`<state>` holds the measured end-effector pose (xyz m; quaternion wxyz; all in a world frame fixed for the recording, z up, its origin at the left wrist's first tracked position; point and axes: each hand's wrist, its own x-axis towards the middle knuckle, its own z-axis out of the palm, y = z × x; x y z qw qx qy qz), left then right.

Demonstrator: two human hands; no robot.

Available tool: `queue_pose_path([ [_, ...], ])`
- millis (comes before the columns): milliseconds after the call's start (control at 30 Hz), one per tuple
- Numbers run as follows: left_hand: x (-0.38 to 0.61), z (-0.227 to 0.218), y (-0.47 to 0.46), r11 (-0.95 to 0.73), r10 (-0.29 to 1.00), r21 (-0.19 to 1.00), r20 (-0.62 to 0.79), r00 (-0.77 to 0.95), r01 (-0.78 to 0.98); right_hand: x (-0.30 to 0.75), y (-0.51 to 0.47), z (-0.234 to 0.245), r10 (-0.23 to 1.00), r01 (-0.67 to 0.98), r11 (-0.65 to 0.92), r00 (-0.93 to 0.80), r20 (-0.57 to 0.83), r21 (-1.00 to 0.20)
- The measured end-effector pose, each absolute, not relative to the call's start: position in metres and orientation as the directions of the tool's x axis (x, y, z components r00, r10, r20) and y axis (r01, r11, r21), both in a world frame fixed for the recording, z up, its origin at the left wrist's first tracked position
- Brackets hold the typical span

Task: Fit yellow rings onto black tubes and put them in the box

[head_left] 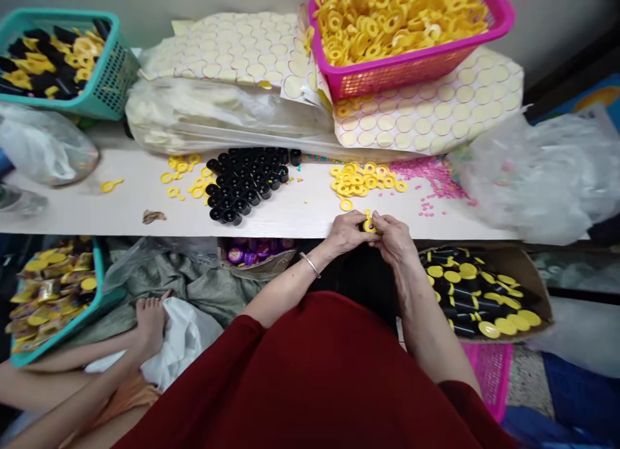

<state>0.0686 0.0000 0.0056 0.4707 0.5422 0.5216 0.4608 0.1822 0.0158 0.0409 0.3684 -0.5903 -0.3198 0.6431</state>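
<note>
My left hand and my right hand meet at the front edge of the white table. Both pinch one small piece, a black tube with a yellow ring cap, between their fingertips. Just beyond them lies a pile of yellow rings. Left of that, a cluster of upright black tubes stands on the table. A silver bangle sits on my left wrist.
A pink basket of yellow rings rests on sheets of round stickers. Teal baskets and a box of finished capped tubes hold more pieces. Pink beads and plastic bags lie at right. Another person's hand is lower left.
</note>
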Motion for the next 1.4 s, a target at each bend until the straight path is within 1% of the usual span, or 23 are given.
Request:
queue_pose_path([
  [100,0.066,0.009,-0.002,0.010,0.998,0.999,-0.012,0.058,0.037,0.187,0.009,0.040,0.848,-0.168,-0.530,-0.073,-0.526,-0.831],
  [200,0.060,0.016,-0.008,0.023,0.984,0.999,-0.015,0.180,-0.043,0.192,0.004,0.040,0.835,-0.150,-0.550,-0.061,-0.547,-0.822],
  [267,0.054,0.019,-0.012,-0.008,0.968,1.000,0.011,0.251,-0.014,0.194,0.002,0.042,0.820,-0.103,-0.572,-0.073,-0.568,-0.814],
  [333,0.049,0.022,-0.014,-0.050,0.957,0.997,0.033,0.287,0.052,0.195,0.000,0.044,0.806,-0.068,-0.591,-0.104,-0.583,-0.804],
  [433,0.042,0.025,-0.012,-0.088,0.953,0.987,0.045,0.300,0.132,0.197,-0.003,0.047,0.801,-0.069,-0.594,-0.145,-0.581,-0.801],
  [500,0.038,0.028,-0.006,-0.093,0.938,0.985,0.038,0.345,0.145,0.198,-0.005,0.047,0.797,-0.097,-0.594,-0.206,-0.567,-0.799],
  [567,0.032,0.031,0.003,-0.066,0.899,0.990,0.004,0.438,0.125,0.198,-0.007,0.045,0.788,-0.118,-0.594,-0.283,-0.547,-0.795],
  [633,0.026,0.032,0.011,0.030,0.851,0.996,-0.068,0.521,0.081,0.198,-0.008,0.043,0.787,-0.129,-0.588,-0.321,-0.527,-0.799],
  [700,0.021,0.031,0.017,0.155,0.824,0.988,-0.143,0.549,0.024,0.196,-0.009,0.042,0.797,-0.143,-0.579,-0.307,-0.520,-0.803],
  [767,0.018,0.030,0.021,0.228,0.814,0.974,-0.183,0.552,-0.013,0.194,-0.009,0.042,0.801,-0.165,-0.583,-0.285,-0.527,-0.796],
  [900,0.016,0.030,0.023,0.195,0.796,0.980,-0.179,0.578,0.036,0.186,-0.005,0.042,0.795,-0.142,-0.598,-0.231,-0.561,-0.789],
  [1033,0.017,0.030,0.022,0.181,0.812,0.983,-0.169,0.559,0.033,0.182,-0.002,0.039,0.812,-0.041,-0.569,-0.181,-0.554,-0.821],
  [1100,0.018,0.028,0.021,0.171,0.811,0.985,-0.159,0.564,0.032,0.183,-0.003,0.037,0.850,0.045,-0.507,-0.143,-0.508,-0.861],
  [1133,0.018,0.028,0.021,0.149,0.810,0.988,-0.146,0.568,0.042,0.184,-0.004,0.037,0.881,0.088,-0.451,-0.113,-0.459,-0.888],
  [1200,0.021,0.027,0.019,0.062,0.820,0.994,-0.100,0.563,0.085,0.186,-0.009,0.036,0.943,0.137,-0.315,-0.071,-0.327,-0.939],
  [1267,0.025,0.025,0.017,-0.039,0.848,0.988,-0.048,0.528,0.152,0.186,-0.014,0.035,0.978,0.143,-0.190,-0.058,-0.200,-0.971],
  [1333,0.031,0.021,0.013,-0.124,0.882,0.965,0.000,0.472,0.232,0.185,-0.020,0.034,0.995,0.174,-0.086,-0.034,-0.094,-0.981],
  [1400,0.038,0.014,0.009,-0.191,0.913,0.933,0.055,0.405,0.304,0.184,-0.025,0.032,1.000,0.295,0.027,0.004,0.030,-0.955],
])
